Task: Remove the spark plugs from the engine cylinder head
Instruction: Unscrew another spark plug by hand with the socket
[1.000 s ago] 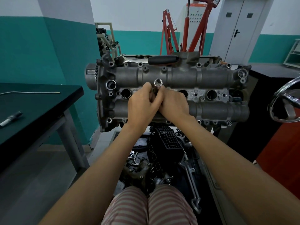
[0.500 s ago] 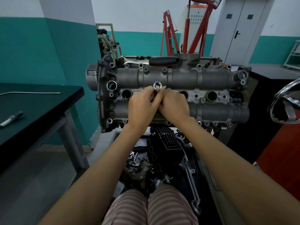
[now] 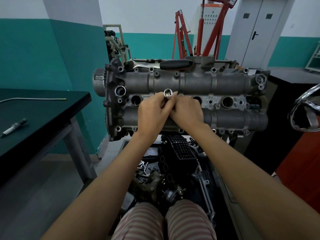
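Teal and white walls back a workshop where a grey engine cylinder head (image 3: 187,101) stands on a mount in front of the person. Both hands meet at its middle row of round holes. The left hand (image 3: 152,115) and the right hand (image 3: 187,112) have their fingers curled together round a shiny metal socket (image 3: 167,93), whose open end faces the camera; its lower part is hidden behind the fingers, so what it sits on cannot be made out. The hole under the hands is covered too. Three other holes in the row show dark, and whether any plug sits inside them cannot be told. A ratchet wrench (image 3: 166,64) with a black handle lies along the top edge of the cylinder head. On the dark table (image 3: 57,110) at the left lies one spark plug (image 3: 13,126), well apart from the engine, with a thin bent rod (image 3: 32,99) farther back. A chrome wheel (image 3: 306,111) is cut off by the right edge. Red lifting frames (image 3: 204,32) stand behind.
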A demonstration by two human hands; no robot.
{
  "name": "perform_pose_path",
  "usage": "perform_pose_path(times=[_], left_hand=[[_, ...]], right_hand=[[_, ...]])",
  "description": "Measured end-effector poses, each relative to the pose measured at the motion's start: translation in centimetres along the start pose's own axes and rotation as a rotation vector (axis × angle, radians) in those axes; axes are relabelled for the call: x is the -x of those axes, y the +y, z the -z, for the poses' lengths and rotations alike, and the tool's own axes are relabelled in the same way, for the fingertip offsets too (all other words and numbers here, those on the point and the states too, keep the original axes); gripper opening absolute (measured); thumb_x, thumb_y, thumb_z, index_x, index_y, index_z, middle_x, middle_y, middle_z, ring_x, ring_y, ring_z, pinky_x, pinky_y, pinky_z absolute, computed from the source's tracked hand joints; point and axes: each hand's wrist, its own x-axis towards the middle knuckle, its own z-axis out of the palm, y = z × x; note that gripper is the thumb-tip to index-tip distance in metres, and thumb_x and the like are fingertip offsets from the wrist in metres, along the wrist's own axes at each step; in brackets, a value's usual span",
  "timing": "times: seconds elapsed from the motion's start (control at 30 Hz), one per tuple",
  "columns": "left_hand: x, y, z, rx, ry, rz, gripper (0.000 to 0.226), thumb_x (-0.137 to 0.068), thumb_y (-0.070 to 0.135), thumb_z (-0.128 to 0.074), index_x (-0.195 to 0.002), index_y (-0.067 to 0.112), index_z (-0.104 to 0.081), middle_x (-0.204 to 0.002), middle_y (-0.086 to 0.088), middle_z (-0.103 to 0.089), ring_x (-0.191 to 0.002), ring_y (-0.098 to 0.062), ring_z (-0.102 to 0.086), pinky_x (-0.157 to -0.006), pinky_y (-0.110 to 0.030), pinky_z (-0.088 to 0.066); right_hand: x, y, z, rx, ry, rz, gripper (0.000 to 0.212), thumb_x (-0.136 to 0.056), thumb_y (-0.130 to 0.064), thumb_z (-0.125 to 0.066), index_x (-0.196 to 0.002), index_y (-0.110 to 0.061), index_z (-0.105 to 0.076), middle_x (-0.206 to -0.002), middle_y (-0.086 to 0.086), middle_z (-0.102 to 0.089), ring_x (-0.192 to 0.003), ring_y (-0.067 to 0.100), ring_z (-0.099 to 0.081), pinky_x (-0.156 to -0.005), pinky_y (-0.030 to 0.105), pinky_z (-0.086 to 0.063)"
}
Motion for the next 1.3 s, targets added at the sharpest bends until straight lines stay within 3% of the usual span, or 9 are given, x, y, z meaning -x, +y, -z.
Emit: perform_pose_path(times=[0.17, 0.33, 0.47, 0.67, 0.8, 0.93, 1.07, 1.23, 1.3], left_hand=[[0.17, -0.03, -0.06, -0.022, -0.035, 0.015, 0.036, -0.090, 0.029, -0.057, -0.067, 0.003, -0.050, -0.053, -0.001, -0.045, -0.051, -0.018, -0.043, -0.051, -0.029, -0.034], [0.25, -0.04, -0.04, -0.032, -0.028, 0.000, 0.025, -0.090, 0.020, -0.052, -0.075, 0.001, -0.051, -0.056, -0.002, -0.046, -0.052, -0.017, -0.045, -0.050, -0.025, -0.034], [0.31, -0.26, -0.17, -0.022, -0.026, 0.009, 0.029, -0.091, 0.023, -0.051, -0.068, 0.006, -0.048, -0.052, 0.009, -0.037, -0.049, -0.011, -0.039, -0.050, -0.024, -0.031], [-0.07, -0.10, -0.13, -0.007, 0.012, -0.024, 0.044, -0.090, 0.026, -0.061, -0.056, 0.014, -0.035, -0.045, 0.015, -0.025, -0.043, -0.007, -0.026, -0.049, -0.023, -0.026], [0.17, -0.14, -0.16, 0.000, -0.005, -0.001, 0.040, -0.089, 0.028, -0.061, -0.060, 0.007, -0.043, -0.047, 0.011, -0.030, -0.046, -0.012, -0.033, -0.049, -0.028, -0.030], [0.33, -0.09, -0.17, -0.015, -0.020, 0.019, 0.026, -0.089, 0.024, -0.056, -0.075, 0.003, -0.050, -0.056, 0.000, -0.046, -0.052, -0.014, -0.043, -0.050, -0.021, -0.032], [0.24, -0.40, -0.26, -0.002, -0.024, 0.042, 0.023, -0.090, 0.022, -0.054, -0.076, 0.005, -0.051, -0.054, 0.007, -0.042, -0.050, -0.010, -0.040, -0.050, -0.020, -0.031], [-0.10, -0.31, -0.28, 0.026, 0.007, -0.003, 0.044, -0.090, 0.022, -0.059, -0.056, 0.026, -0.031, -0.043, 0.015, -0.028, -0.040, -0.007, -0.029, -0.046, -0.014, -0.024], [-0.23, -0.27, -0.30, 0.025, 0.014, -0.015, 0.052, -0.090, 0.023, -0.060, -0.051, 0.024, -0.025, -0.043, 0.015, -0.024, -0.041, -0.007, -0.024, -0.046, -0.018, -0.022]], right_hand=[[-0.10, 0.10, -0.14, 0.010, -0.040, 0.013, 0.015, -0.089, -0.022, -0.044, -0.082, -0.011, -0.052, -0.079, 0.010, -0.065, -0.071, 0.032, -0.059, -0.056, 0.031, -0.026], [-0.12, 0.13, -0.29, -0.002, -0.026, 0.037, 0.023, -0.093, -0.026, -0.039, -0.106, -0.007, -0.040, -0.082, 0.009, -0.065, -0.071, 0.032, -0.061, -0.053, 0.032, -0.027], [-0.03, 0.06, -0.19, 0.000, -0.007, 0.018, 0.024, -0.093, -0.031, -0.037, -0.102, -0.009, -0.041, -0.080, 0.010, -0.065, -0.069, 0.033, -0.061, -0.053, 0.032, -0.027], [0.01, 0.00, 0.20, -0.046, 0.008, -0.003, 0.031, -0.091, -0.033, -0.044, -0.082, -0.008, -0.062, -0.078, 0.012, -0.065, -0.072, 0.032, -0.060, -0.056, 0.031, -0.027], [0.03, -0.06, 0.18, -0.015, -0.017, 0.010, 0.024, -0.091, -0.026, -0.044, -0.083, -0.007, -0.058, -0.079, 0.012, -0.064, -0.071, 0.033, -0.059, -0.056, 0.032, -0.027], [0.06, 0.03, 0.01, -0.017, -0.022, 0.005, 0.020, -0.092, -0.028, -0.041, -0.092, -0.009, -0.050, -0.082, 0.008, -0.064, -0.072, 0.031, -0.060, -0.056, 0.031, -0.028], [0.04, -0.01, -0.18, -0.020, -0.012, 0.005, 0.023, -0.094, -0.032, -0.038, -0.098, -0.010, -0.044, -0.083, 0.011, -0.066, -0.074, 0.033, -0.061, -0.056, 0.033, -0.028], [-0.04, 0.05, 0.00, -0.038, -0.003, -0.014, 0.027, -0.089, -0.036, -0.044, -0.094, -0.014, -0.059, -0.081, 0.008, -0.067, -0.077, 0.030, -0.062, -0.057, 0.031, -0.028], [0.03, -0.02, 0.09, -0.056, 0.011, -0.008, 0.028, -0.091, -0.033, -0.044, -0.088, -0.012, -0.061, -0.077, 0.009, -0.067, -0.072, 0.031, -0.061, -0.056, 0.030, -0.028]])
